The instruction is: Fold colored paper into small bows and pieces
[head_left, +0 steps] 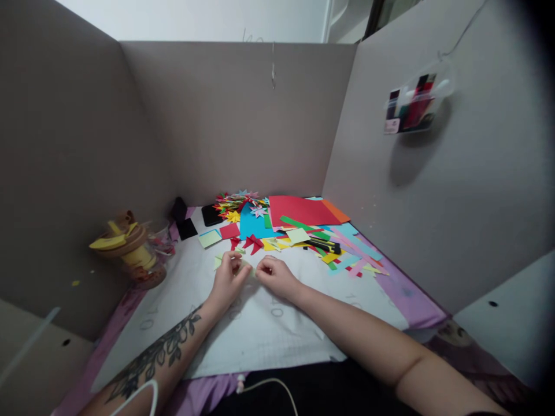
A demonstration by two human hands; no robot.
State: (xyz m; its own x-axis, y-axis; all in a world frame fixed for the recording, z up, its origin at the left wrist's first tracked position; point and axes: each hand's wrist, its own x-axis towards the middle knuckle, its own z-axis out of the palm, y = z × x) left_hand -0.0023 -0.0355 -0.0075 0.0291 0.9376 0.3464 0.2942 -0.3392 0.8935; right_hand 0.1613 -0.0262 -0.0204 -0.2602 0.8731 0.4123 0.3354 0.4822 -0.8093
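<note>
My left hand (228, 279) and my right hand (274, 276) meet over a white cutting mat (260, 335). Between them both pinch a small pale green paper piece (248, 266), pressing it against the mat. Its left tip (217, 261) sticks out past my left fingers. The fingers of both hands are curled and closed on the paper. Just beyond the hands lies a folded red paper shape (252, 243).
Coloured paper sheets (299, 211), strips (351, 254) and folded paper stars (236, 203) cover the back of the mat. A jar with a wooden lid (132, 251) stands at the left. Grey cardboard walls (243, 115) enclose three sides. A black phone (211, 215) lies at the back.
</note>
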